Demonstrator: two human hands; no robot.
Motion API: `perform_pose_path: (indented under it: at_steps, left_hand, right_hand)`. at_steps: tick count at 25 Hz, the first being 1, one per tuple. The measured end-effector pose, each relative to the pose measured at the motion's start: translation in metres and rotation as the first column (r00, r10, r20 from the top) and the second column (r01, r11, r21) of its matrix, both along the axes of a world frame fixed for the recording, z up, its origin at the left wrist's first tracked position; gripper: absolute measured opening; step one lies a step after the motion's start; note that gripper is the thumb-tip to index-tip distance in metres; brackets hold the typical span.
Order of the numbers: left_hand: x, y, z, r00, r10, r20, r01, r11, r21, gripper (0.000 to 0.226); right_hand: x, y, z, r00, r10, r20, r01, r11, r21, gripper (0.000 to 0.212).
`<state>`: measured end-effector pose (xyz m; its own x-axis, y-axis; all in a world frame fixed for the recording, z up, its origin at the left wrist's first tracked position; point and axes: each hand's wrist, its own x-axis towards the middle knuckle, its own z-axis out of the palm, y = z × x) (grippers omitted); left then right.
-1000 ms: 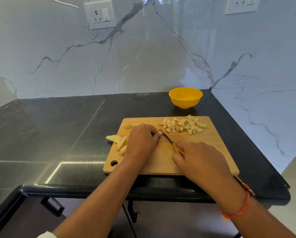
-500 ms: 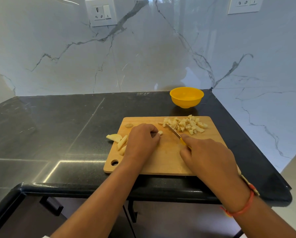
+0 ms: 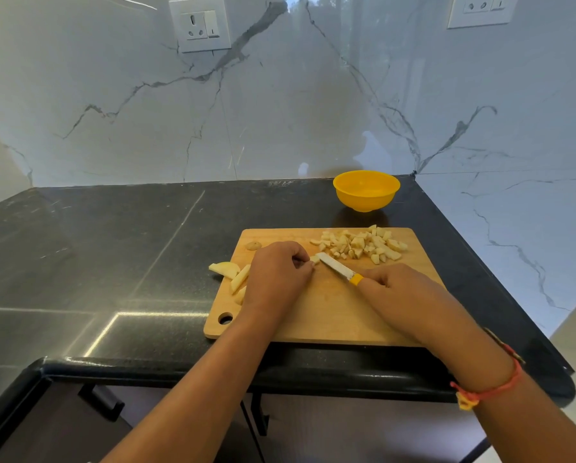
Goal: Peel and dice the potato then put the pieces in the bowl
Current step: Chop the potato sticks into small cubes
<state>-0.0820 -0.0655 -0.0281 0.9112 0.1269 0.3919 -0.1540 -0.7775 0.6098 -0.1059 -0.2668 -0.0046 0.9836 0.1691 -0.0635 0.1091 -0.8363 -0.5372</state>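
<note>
The left hand [image 3: 280, 275], fingers curled, pinches a small potato piece [image 3: 314, 259] mid-frame on the cutting board [image 3: 330, 315], with uncut wedges [image 3: 238, 278] just left of it. The knife [image 3: 335, 265] slants from that piece down-right into the gripping right hand [image 3: 400, 295]. Diced pieces [image 3: 363, 243] lie upper right of the hands; the bowl [image 3: 366, 192] stands beyond on the desk [image 3: 113, 245].

Home kitchen: black stone counter [image 3: 113, 248], marble-look backsplash [image 3: 280, 111], wall sockets [image 3: 200, 25] at top, cutting board [image 3: 330, 315] stood centre.
</note>
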Motion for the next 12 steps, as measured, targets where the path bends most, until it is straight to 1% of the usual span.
perform_pose_path:
  at_steps: [3, 6, 9, 12]
  left_hand:
    - [0.0, 0.0, 0.0, 1.0, -0.001, -0.011, 0.001, 1.0, -0.002, 0.007]
    - [0.0, 0.0, 0.001, 1.0, -0.001, -0.016, 0.001, 1.0, -0.005, 0.006]
    - [0.0, -0.001, 0.002, 1.0, -0.003, -0.023, 0.003, 1.0, -0.004, 0.006]
    - [-0.001, -0.001, 0.003, 0.999, -0.012, -0.03, 0.012, 1.0, 0.0, 0.006]
  right_hand:
    - [-0.001, -0.014, 0.009, 0.995, -0.002, -0.099, 0.005, 1.0, 0.029, 0.031]
    - [-0.005, -0.026, 0.013, 0.994, -0.01, -0.111, 0.011, 1.0, 0.008, 0.034]
    - [-0.011, -0.03, 0.013, 0.999, -0.021, -0.031, 0.021, 1.0, 0.003, 0.023]
    - [-0.015, -0.026, 0.011, 0.99, -0.042, 0.138, 0.044, 0.999, -0.013, 0.035]
